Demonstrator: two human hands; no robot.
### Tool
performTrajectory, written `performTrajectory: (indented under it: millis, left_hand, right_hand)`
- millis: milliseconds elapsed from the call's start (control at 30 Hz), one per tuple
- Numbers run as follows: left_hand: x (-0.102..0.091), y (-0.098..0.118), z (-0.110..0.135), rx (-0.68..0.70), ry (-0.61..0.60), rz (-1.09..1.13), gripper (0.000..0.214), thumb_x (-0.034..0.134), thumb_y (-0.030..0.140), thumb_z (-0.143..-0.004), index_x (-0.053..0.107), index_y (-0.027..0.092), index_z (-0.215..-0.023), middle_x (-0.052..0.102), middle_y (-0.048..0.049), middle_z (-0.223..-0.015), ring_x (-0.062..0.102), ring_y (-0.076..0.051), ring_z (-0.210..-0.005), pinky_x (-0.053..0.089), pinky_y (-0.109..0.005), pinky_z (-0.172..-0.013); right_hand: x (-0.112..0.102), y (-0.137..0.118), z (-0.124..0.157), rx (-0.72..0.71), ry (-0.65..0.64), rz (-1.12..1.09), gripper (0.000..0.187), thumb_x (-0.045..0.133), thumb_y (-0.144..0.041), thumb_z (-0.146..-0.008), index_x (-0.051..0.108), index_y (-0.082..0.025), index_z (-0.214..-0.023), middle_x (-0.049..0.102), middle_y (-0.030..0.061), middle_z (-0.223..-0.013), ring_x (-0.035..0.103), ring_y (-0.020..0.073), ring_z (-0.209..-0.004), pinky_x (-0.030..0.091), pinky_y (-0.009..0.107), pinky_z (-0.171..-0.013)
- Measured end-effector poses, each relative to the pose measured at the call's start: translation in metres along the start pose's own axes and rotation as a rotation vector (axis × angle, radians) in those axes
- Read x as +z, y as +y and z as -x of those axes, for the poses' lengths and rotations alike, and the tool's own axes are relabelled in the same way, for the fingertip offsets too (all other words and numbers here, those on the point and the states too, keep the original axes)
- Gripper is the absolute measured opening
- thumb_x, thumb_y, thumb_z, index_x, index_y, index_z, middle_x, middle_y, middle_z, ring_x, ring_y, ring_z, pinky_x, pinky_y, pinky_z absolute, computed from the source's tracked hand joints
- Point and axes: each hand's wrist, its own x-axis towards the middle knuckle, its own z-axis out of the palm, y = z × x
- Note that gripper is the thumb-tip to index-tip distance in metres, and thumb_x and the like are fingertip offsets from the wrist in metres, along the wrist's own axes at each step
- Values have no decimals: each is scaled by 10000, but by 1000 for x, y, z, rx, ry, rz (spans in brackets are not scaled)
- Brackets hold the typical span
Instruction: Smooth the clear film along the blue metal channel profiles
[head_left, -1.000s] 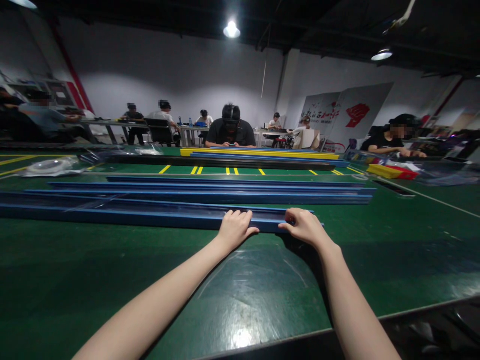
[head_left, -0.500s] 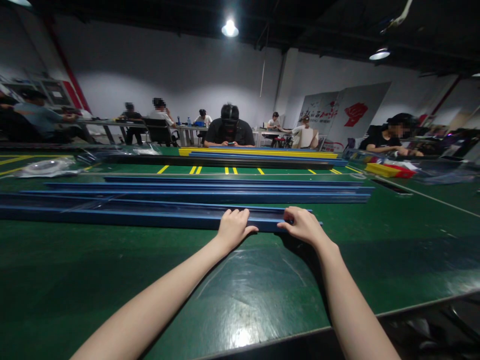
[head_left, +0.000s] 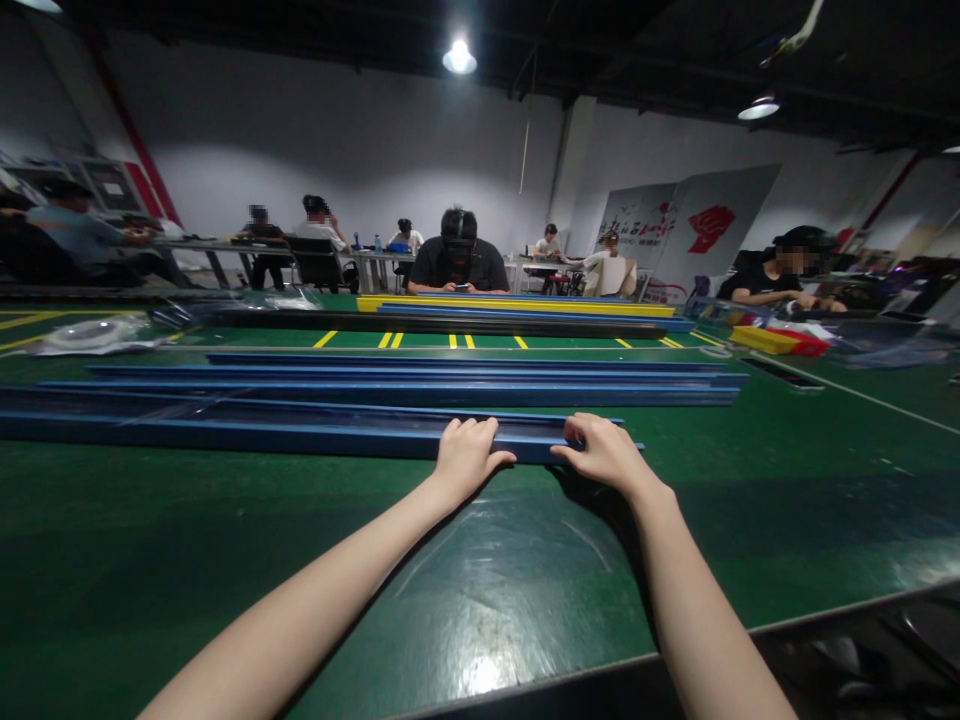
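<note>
A long blue channel rail (head_left: 300, 438) lies crosswise on the green table, nearest to me. My left hand (head_left: 466, 455) grips it a little way in from its right end, with the fingers curled over into the channel and the thumb along the near side. Close to that end, my right hand (head_left: 600, 450) is closed on the same rail, thumb at the near wall and fingers bent over the top. The fingertips of both hands are partly hidden. Clear film (head_left: 199, 403) trails over the rail's left part.
More blue rails (head_left: 600, 390) lie just behind, with black (head_left: 465, 322) and yellow rails (head_left: 510, 303) farther back. A phone (head_left: 781, 374) and a red bin (head_left: 802, 343) are at right; a bagged coil (head_left: 94, 333) is at left. A person (head_left: 461, 260) sits opposite.
My right hand has shifted very slightly to the left along the rail. The left hand and the rail look nearly unchanged.
</note>
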Motion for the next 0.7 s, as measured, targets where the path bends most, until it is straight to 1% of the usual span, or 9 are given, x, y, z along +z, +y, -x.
performTrajectory:
  millis: [233, 400, 700]
  left_hand:
    - [2, 0, 2, 39, 18, -17, 391, 509, 553, -729, 522, 172, -813, 622, -46, -751, 547, -201, -749, 295, -302, -643]
    - [3, -1, 3, 51, 30, -32, 394, 494, 556, -738, 520, 171, -819, 619, -44, -750, 544, -198, -747, 295, -303, -652]
    - [3, -1, 3, 48, 27, -44, 392, 496, 555, -738, 524, 176, -833, 619, -40, -760, 542, -191, -755, 301, -303, -660]
  right_hand:
    - [5, -10, -2, -53, 4, 1, 268, 477, -459, -765, 523, -196, -741, 579, 25, -768, 506, 138, -721, 298, 225, -588]
    - [9, -21, -5, -105, 29, 27, 242, 463, -430, -796, 517, -196, -766, 570, 22, -787, 501, 139, -753, 304, 224, -599]
    - [10, -22, -5, -110, 16, 37, 200, 487, -382, -798, 521, -186, -778, 560, 29, -788, 488, 136, -735, 299, 228, -596]
